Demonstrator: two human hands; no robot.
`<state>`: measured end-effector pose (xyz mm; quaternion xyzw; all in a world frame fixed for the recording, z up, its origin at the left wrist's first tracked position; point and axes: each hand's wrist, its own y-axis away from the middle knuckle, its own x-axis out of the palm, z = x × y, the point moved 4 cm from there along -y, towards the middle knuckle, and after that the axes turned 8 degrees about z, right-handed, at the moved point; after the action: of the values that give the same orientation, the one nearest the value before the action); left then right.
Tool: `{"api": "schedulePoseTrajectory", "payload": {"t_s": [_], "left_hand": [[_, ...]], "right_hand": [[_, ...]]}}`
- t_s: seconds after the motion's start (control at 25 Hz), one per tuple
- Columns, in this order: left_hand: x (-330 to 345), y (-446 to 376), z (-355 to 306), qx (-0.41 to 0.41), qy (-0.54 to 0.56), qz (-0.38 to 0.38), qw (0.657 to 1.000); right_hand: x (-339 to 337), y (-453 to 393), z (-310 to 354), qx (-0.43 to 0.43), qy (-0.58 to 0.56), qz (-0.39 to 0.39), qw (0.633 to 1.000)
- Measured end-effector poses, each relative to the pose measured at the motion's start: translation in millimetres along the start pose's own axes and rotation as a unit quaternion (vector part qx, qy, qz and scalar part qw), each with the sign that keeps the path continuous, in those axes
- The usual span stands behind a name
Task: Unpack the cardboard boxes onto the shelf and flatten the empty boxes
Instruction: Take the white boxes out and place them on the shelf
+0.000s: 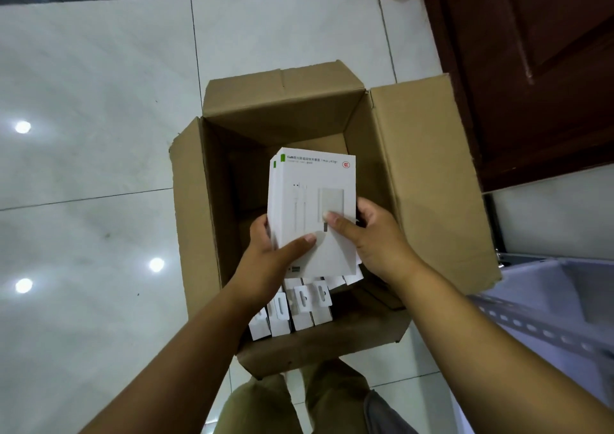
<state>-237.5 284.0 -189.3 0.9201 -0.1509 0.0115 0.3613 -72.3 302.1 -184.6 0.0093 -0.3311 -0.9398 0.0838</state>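
Over the open cardboard box (415, 174) on the tiled floor (93, 101), both hands grip a small stack of white charger packs (312, 194), held flat-ish w/ the printed face up. Left hand (265, 254) has its thumb across the top pack's lower left & fingers wrapped under the stack's left edge. Right hand (375, 234) clamps the right edge, thumb on top near the plug picture. Stack is lifted clear of the box's inside, above its middle.

More packs (292, 304) stand upright in a row along the box's near wall, hang tabs showing. Far half of the box looks empty to the bottom.

Step in hand, as I read it: carry this stack to the shelf (538, 300), whose white perforated frame sits just beside the box's right flap.

To do it well:
- keep thumbs pressing down so the glossy packs don't slide off each other
- square up the edges before moving; lower packs peek out at top left, so the stack is a bit staggered
- lift straight up past the right flap, then swing right
- box isn't ready to flatten yet, approx one row left
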Motion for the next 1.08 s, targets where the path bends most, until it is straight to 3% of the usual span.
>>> {"api": "schedulePoseTrajectory", "payload": {"t_s": [0.28,0.48,0.76,1.08], "left_hand": [[10,50,-36,0.019,-0.020,0.027,0.999],[18,101,-65,0.052,-0.055,0.087,0.993],[55,174,-103,0.097,-0.100,0.145,0.979],[126,254,-134,0.161,-0.127,0.232,0.951]], "right_hand": [[6,67,30,-0.034,-0.036,-0.047,0.998],[20,138,52,-0.080,-0.053,-0.096,0.991],[26,252,70,-0.146,-0.114,-0.207,0.961],[13,379,78,-0.200,-0.104,-0.310,0.924]]}}
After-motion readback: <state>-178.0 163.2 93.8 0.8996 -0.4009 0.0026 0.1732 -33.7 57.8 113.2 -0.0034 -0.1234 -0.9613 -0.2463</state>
